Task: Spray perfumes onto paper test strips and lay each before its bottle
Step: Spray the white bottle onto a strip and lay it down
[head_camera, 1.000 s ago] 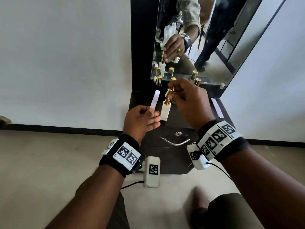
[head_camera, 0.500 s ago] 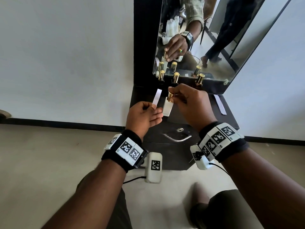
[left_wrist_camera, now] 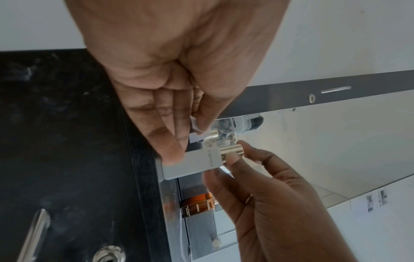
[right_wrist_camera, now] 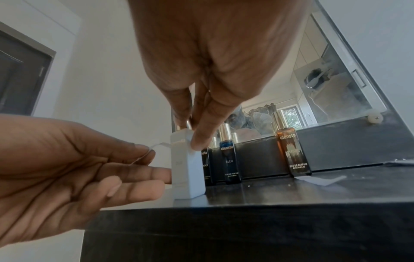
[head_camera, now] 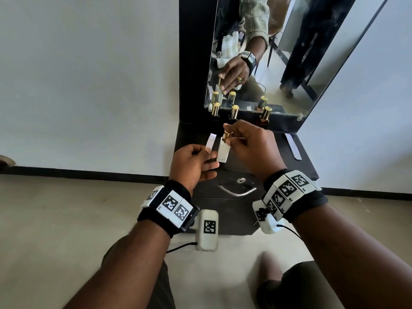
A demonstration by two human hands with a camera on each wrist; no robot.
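Observation:
A white perfume bottle is upright over the front left part of the black table. My right hand pinches its gold cap from above, thumb against the bottle's shoulder. My left hand pinches a white paper strip just left of the bottle. The strip points up and away from me. The left hand's lower fingers touch the bottle's side. I cannot tell whether the bottle's base rests on the table.
Three gold-capped bottles stand along the mirror: black, blue, amber. A strip lies before the amber one. More strips lie at the table's right. A drawer handle is on the front.
The gold cap, held tilted above the bottle's neck a second ago, now sits down on the bottle. Both hands and the strip have stayed close together.

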